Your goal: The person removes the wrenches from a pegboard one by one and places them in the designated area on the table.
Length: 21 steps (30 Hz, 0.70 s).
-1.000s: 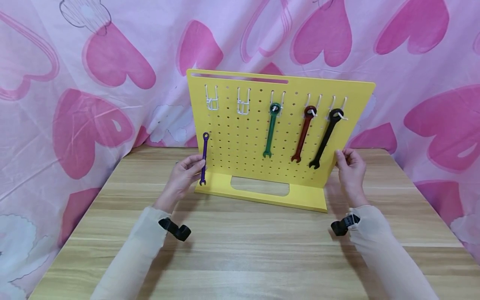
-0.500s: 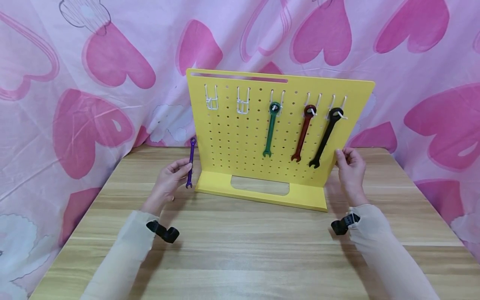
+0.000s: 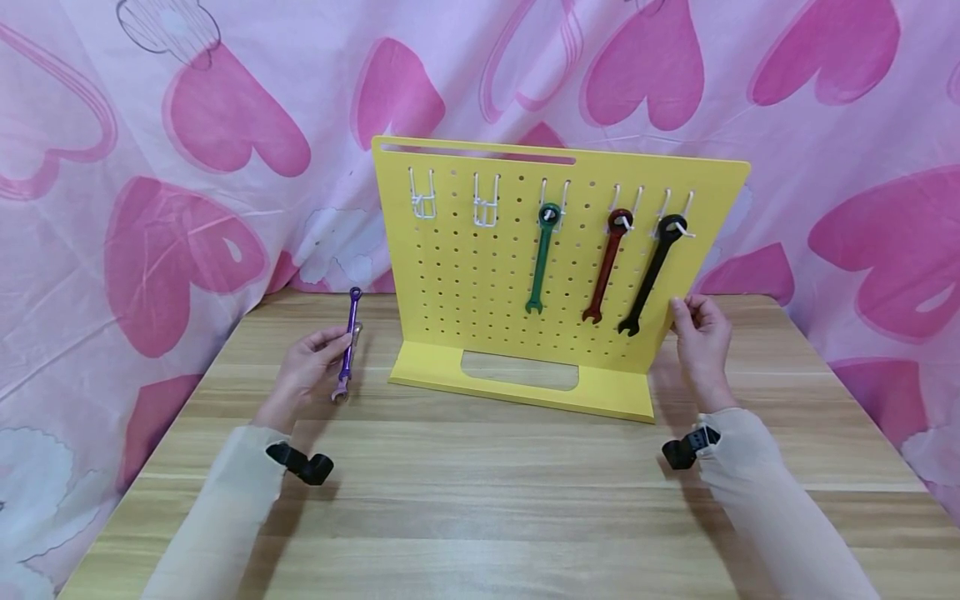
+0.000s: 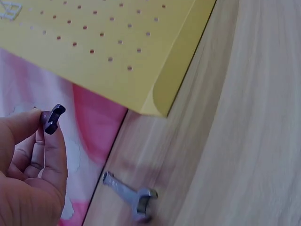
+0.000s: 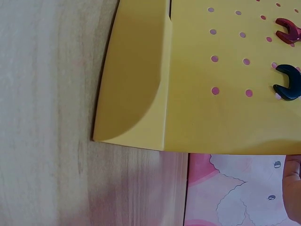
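Note:
My left hand (image 3: pixel 306 367) pinches a purple combination wrench (image 3: pixel 352 312), held upright left of the yellow pegboard (image 3: pixel 465 292). In the left wrist view, the purple wrench's open end (image 4: pixel 55 120) points toward the camera. A silver wrench (image 4: pixel 126 192) lies on the table below that hand; in the head view the purple one partly covers it. My right hand (image 3: pixel 703 346) grips the pegboard's right edge, thumb in front; its other fingers are partly hidden. Green (image 3: pixel 540 262), red (image 3: pixel 605 271) and black (image 3: pixel 651 275) wrenches hang from the board's white hooks.
Two white hooks, the far-left hook (image 3: pixel 423 204) and its neighbour (image 3: pixel 486 212), carry no wrench. The board's base (image 3: pixel 427 371) stands on the wooden table (image 3: pixel 480 500). A pink heart-patterned cloth (image 3: pixel 225 108) hangs behind and at the sides.
My left hand has moved left and toward me, carrying the purple wrench away from the board's left edge. The silver wrench has come into view. My right hand has stayed on the board.

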Each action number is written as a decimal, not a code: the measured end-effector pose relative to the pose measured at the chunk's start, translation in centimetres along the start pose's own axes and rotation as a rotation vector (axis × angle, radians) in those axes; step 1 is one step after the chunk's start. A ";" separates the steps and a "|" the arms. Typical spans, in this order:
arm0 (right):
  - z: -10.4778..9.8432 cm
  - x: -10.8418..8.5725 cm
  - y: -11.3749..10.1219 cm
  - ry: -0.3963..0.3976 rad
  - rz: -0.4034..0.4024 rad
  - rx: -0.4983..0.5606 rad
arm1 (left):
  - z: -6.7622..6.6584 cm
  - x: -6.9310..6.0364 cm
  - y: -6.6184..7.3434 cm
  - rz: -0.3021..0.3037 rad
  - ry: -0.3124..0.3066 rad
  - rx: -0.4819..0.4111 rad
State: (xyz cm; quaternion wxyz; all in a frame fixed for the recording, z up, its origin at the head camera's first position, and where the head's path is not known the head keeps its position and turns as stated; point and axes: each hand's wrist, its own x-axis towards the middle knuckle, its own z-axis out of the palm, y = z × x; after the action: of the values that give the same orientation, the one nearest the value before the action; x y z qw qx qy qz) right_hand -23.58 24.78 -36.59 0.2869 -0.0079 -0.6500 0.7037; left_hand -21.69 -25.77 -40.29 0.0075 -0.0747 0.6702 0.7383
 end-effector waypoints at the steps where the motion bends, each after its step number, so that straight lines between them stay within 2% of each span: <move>1: 0.0 0.0 0.0 0.001 0.001 0.002 | -0.2 -0.1 0.0 0.006 0.002 0.014; 4: 0.0 0.0 0.0 -0.001 0.003 -0.002 | 0.0 -0.8 0.7 -0.003 0.030 0.059; 11: 0.0 0.0 -0.1 -0.011 -0.010 -0.039 | -1.3 -0.5 0.4 -0.030 0.042 0.173; 16: 0.0 -0.1 -0.1 -0.009 -0.006 -0.038 | -2.1 -0.3 0.2 -0.072 0.057 0.211; 21: 0.0 0.0 -0.1 -0.009 -0.019 -0.031 | -2.5 -0.1 -0.3 -0.068 0.094 0.236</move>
State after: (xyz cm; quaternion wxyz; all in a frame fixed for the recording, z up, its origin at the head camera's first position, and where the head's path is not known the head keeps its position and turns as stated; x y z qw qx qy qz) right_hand -23.51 24.78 -36.54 0.2902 -0.0030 -0.6623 0.6907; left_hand -21.30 -28.25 -40.76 0.0099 -0.1303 0.7492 0.6493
